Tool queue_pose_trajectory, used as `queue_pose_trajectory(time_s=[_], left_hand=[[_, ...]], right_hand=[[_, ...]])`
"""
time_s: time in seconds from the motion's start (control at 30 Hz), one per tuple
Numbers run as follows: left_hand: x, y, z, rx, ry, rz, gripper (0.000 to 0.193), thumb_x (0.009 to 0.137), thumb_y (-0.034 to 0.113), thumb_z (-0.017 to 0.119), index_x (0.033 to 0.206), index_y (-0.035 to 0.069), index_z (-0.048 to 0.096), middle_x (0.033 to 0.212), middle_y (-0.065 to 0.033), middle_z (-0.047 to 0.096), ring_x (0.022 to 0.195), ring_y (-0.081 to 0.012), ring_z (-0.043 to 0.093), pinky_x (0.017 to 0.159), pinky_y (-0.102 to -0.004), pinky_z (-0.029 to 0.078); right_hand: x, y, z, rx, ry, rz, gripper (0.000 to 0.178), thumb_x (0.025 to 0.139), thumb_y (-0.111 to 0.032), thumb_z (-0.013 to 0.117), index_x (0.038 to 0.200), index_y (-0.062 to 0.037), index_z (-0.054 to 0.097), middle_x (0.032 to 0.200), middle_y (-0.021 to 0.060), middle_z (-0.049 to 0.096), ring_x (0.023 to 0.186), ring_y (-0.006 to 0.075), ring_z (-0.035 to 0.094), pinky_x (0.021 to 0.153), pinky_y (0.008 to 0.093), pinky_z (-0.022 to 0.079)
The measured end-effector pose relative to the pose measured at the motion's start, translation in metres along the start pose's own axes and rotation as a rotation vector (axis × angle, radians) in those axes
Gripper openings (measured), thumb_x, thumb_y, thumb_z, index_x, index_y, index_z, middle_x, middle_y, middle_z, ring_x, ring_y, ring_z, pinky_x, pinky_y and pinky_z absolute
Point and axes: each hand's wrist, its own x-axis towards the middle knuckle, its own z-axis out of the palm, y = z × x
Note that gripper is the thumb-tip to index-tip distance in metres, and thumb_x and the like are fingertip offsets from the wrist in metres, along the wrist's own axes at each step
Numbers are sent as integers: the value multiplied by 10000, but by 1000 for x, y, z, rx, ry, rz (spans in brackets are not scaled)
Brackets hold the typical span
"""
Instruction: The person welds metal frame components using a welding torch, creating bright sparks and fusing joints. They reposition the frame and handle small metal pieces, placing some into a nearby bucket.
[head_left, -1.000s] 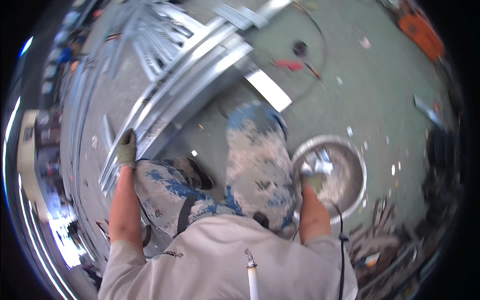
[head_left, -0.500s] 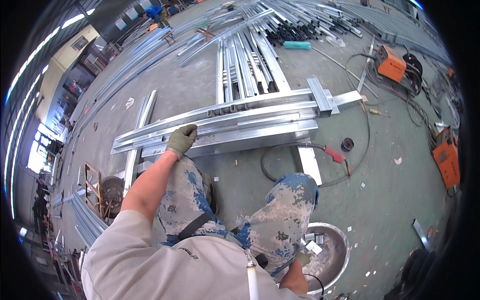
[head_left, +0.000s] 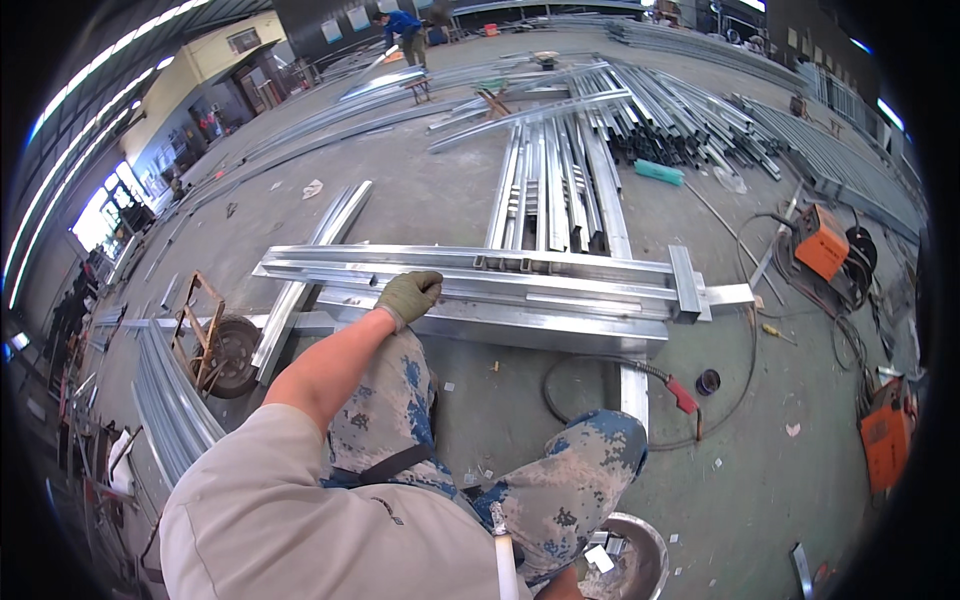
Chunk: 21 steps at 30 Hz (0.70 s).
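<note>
My left hand, in an olive-green work glove, is closed, its fingers curled down and no object showing in it. It is just above my left knee, in front of a stack of shiny metal profiles; whether it touches them I cannot tell. A short metal piece lies across the stack's right end. My right forearm shows at the bottom edge; its hand is hidden beside my right leg. Nearest to it is a round metal basin with small cut metal pieces in it.
A red-handled welding torch and its cable lie on the floor at right, beside a small dark round container. Two orange machines stand farther right. Long metal tubes are spread behind the stack. A person bends far back.
The view has tilted up and shifted, so the stack and basin appear lower. My right glove, visible in the basin before, is now hidden. My left hand stays closed by the stack.
</note>
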Motion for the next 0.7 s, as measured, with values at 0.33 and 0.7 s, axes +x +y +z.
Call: queue_pose_trajectory(time_s=[0.33, 0.7], left_hand=[[2, 9, 4, 6, -6, 60, 334, 989, 278, 685, 1261, 97, 751, 1089, -148, 790, 979, -251, 767, 894, -364, 588], [-43, 66, 36, -582, -262, 60, 491, 970, 284, 774, 1370, 20, 669, 1235, -131, 755, 1138, -183, 703, 1009, -339, 559]], right_hand=[[16, -1, -9, -50, -29, -186, 579, 983, -524, 540, 1282, -54, 699, 1228, 183, 724, 1144, 350, 684, 980, 437, 548], [-79, -208, -222, 1561, -210, -187, 264, 1022, -132, 629, 773, -136, 542, 638, -17, 476, 583, 141, 474, 544, 299, 384]])
